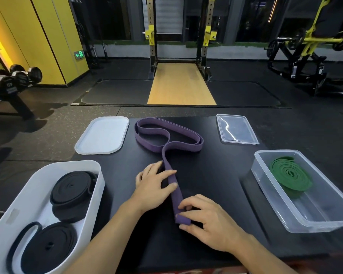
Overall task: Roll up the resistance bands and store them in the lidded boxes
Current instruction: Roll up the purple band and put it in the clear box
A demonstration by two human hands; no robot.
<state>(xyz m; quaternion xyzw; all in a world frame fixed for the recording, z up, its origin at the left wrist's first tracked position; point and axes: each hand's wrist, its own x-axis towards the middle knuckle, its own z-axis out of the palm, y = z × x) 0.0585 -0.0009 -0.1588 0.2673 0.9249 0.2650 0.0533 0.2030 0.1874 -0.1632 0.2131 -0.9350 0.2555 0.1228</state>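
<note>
Between two boxes (100, 184) (269, 196), two hands (151, 188) (212, 222) touch one purple band (175, 194).

A dumbbell rack (14, 78) stands at the left beside yellow wall panels (48, 36) with a green exit sign (79, 54). Beyond the black bench (216, 175), a squat rack (151, 46) straddles a wooden platform (181, 84); a yellow-framed machine (305, 48) stands right.

This is a gym: well beyond the fingers (167, 172) stands a squat rack (151, 46), to their left dumbbells (18, 75), to their right a weight machine (313, 38).
</note>
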